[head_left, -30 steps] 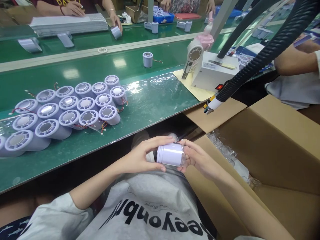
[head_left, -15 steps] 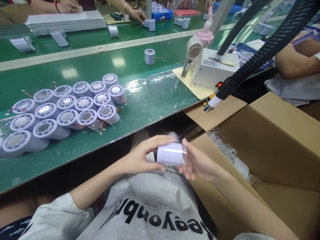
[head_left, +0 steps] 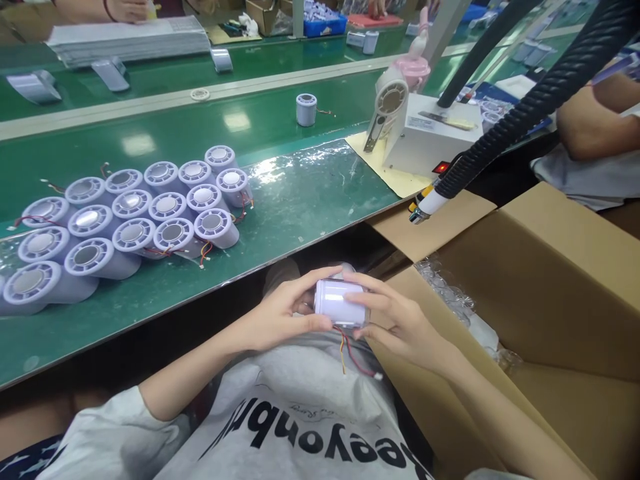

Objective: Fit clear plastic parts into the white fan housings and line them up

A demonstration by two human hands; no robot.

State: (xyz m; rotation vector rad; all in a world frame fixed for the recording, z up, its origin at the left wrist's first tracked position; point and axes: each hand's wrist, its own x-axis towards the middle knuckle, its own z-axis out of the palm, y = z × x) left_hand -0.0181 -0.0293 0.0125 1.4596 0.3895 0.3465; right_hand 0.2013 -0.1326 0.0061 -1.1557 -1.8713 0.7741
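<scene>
Over my lap, both hands grip one white plastic cylinder (head_left: 339, 301) lying on its side. My left hand (head_left: 280, 310) wraps its left end with thumb below and fingers on top. My right hand (head_left: 400, 323) covers its right end, fingers curled over the top. Thin red and yellow wires (head_left: 353, 357) with a small connector hang from under the cylinder. The end faces are hidden by my fingers.
Several similar cylinders (head_left: 135, 220) with vented ends lie clustered on the green conveyor (head_left: 300, 200). A single one (head_left: 306, 109) stands further back. A white machine (head_left: 430, 137) and a black corrugated hose (head_left: 525, 100) are at right, above an open cardboard box (head_left: 540, 293). Other people's hands work nearby.
The cylinder has been turned in my hands, and its wires now dangle below. My right fingers moved over its top. The lone cylinder on the belt drifted right.
</scene>
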